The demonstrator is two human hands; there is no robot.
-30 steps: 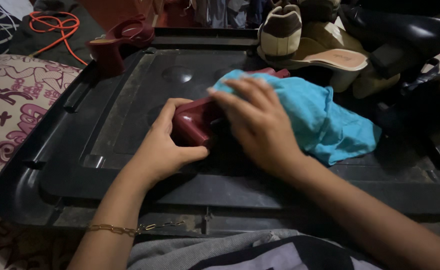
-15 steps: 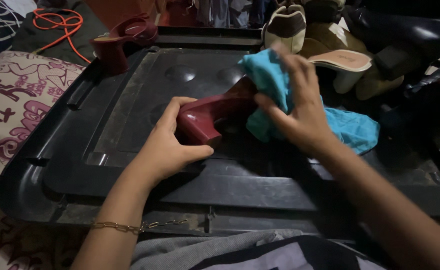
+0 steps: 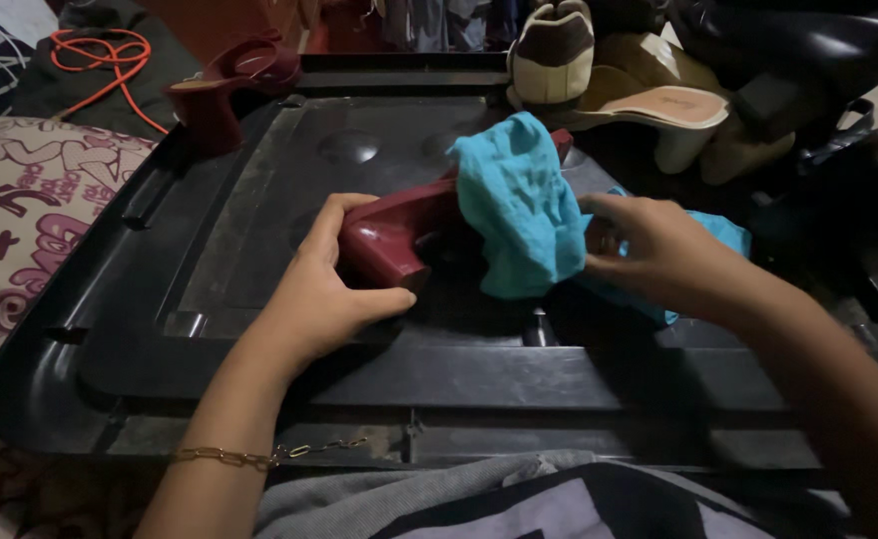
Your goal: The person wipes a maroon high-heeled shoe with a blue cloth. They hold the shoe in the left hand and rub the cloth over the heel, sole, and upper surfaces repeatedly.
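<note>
The right hand (image 3: 658, 250) has slid rightward gripping the turquoise cloth (image 3: 519, 210), draped beside the left hand (image 3: 324, 294) clasping the maroon shoe (image 3: 394, 235).

Bare forearms — thin gold chain bracelet (image 3: 259, 457) on the left wrist.

Dark red heeled shoe (image 3: 399, 235): middle and front covered by the turquoise cloth (image 3: 519, 210); only the heel block and a tip past the cloth show. Right hand (image 3: 658, 255): fingers (image 3: 599, 245) partly buried in cloth folds, grip unclear. Left hand (image 3: 324, 294): fingertips hidden behind the heel. Black shoe (image 3: 808, 50), top right: cut by the frame edge. Orange cord (image 3: 100, 60): runs off the top. Both forearms leave the bottom edge.
</note>
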